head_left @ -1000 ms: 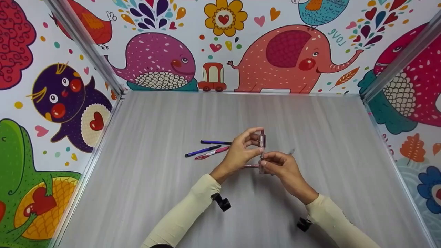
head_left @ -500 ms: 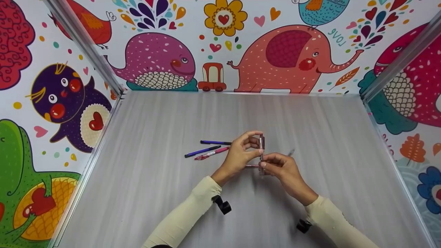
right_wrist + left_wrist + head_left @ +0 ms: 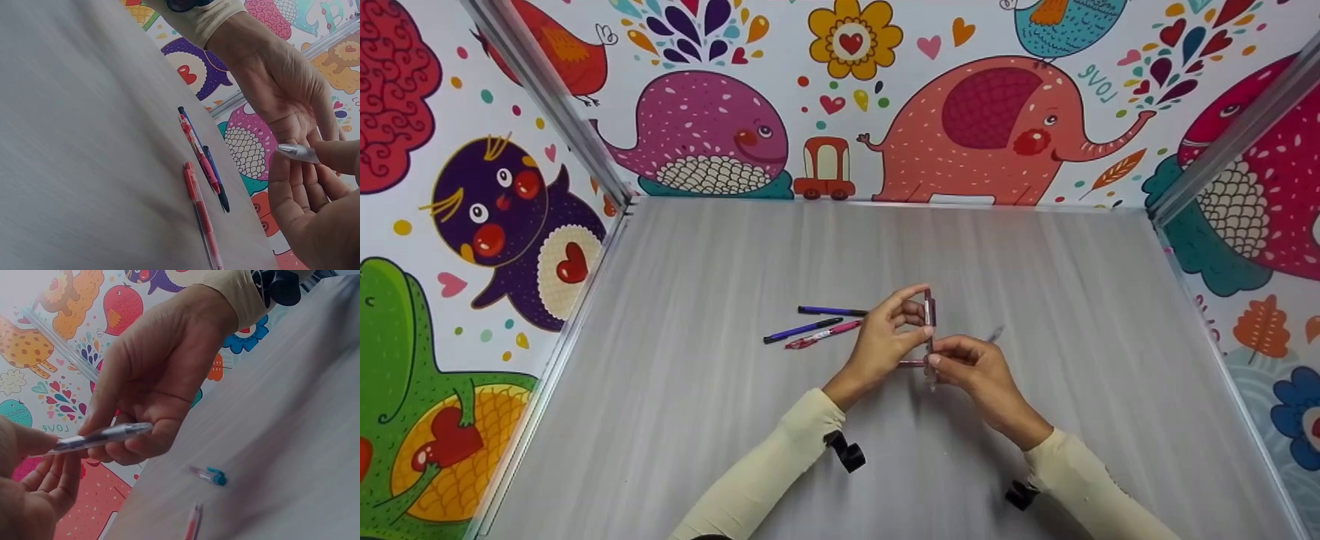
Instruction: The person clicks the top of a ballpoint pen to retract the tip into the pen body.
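Observation:
In the head view a slim pen point(image 3: 928, 306), dark reddish above and clear toward its lower end, stands lengthwise between both hands. My left hand point(image 3: 877, 345) holds its upper part, thumb on one side and index finger at the top end. Lower down, my right hand point(image 3: 979, 371) pinches the pen between thumb and fingers. Seen from the left wrist, the pen's barrel point(image 3: 104, 436) spans both hands above the table. From the right wrist, its pale pointed tip point(image 3: 295, 151) sticks out past the right thumb; the fingers hide the rest.
Left of the hands lie two blue pens point(image 3: 802, 330) and a pink pen point(image 3: 823, 335). A red pen point(image 3: 203, 216) lies beneath the hands. Beyond the right hand is a teal-ended pen point(image 3: 211, 475). Printed walls with metal corner posts point(image 3: 577, 120) enclose the grey table point(image 3: 735, 255).
Both hands have shifted slightly toward the person, bringing the pen along, and keep their grip. The pens on the table stay put.

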Available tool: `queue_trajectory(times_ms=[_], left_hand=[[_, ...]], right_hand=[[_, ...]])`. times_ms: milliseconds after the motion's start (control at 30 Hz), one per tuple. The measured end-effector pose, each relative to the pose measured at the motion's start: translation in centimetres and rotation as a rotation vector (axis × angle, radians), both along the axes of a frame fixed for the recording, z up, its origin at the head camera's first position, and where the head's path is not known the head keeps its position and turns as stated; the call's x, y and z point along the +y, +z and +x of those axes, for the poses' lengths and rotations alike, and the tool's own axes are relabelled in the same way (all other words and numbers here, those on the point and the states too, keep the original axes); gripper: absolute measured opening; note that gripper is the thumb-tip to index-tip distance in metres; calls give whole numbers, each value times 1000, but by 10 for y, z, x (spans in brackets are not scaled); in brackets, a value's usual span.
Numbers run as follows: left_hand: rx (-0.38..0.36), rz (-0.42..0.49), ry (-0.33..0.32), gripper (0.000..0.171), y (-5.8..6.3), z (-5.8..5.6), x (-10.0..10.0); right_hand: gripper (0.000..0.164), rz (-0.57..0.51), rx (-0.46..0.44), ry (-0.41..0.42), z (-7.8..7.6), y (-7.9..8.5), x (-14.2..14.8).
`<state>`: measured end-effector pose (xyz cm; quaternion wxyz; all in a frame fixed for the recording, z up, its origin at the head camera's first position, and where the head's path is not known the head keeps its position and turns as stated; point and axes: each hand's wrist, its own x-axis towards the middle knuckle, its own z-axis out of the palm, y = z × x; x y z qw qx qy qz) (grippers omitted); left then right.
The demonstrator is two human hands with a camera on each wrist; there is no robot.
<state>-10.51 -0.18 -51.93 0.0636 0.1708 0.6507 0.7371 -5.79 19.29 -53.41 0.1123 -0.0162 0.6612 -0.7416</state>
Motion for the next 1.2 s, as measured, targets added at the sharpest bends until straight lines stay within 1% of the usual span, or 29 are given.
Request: queue_trajectory(times_ms=[167, 267, 333, 400, 567, 700, 833, 933, 1067, 1200], left_hand=[[17, -30, 7, 60, -3, 2, 2], [20, -48, 8, 60, -6, 3, 3], [15, -69, 5, 61, -8, 4, 4], [11, -97, 1, 61, -10, 5, 4], [7, -176, -3, 58, -17, 5, 1], [28, -238, 2, 51, -22, 5, -1], [41, -267, 0, 44, -26, 5, -3], [29, -281, -2, 41, -28, 6, -5], [17, -302, 0, 39, -30, 6, -9], [14, -306, -1, 39, -31, 8, -13]], right_hand=[[22, -25, -17, -1, 2, -4, -1], [23, -36, -23, -3, 4, -8, 0], [25, -27, -22, -4, 4, -12, 2], [27, 7, -7, -7, 4, -15, 5], [25, 156, 47, -50, 1, -22, 16], [19, 297, 97, -102, -5, -26, 27], [15, 493, 208, -145, -11, -30, 42], [16, 599, 302, -173, -16, -30, 54], [17, 660, 365, -213, -24, -32, 70], [16, 714, 372, -269, -32, -36, 86]])
